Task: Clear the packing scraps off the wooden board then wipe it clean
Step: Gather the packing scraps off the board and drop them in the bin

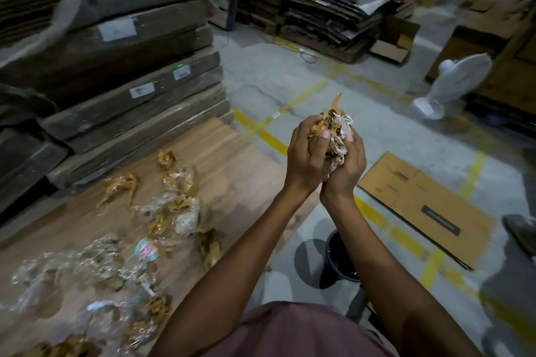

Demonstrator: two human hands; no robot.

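Both my hands are raised over the floor to the right of the wooden board (232, 153). Together they grip a crumpled wad of brown tape and clear plastic scraps (333, 127). My left hand (307, 159) wraps its left side and my right hand (345, 168) cups its right side. Several more scraps of brown tape and clear film (171, 206) lie scattered across the board's middle and near end, along with a round pink-and-teal sticker (146, 250).
A dark bucket (336, 258) stands on the floor below my arms. A flattened cardboard box (426, 206) lies to the right. Wrapped flat packages (130, 81) are stacked beside the board's left. A white fan (452, 84) and cardboard piles (339, 9) stand further back.
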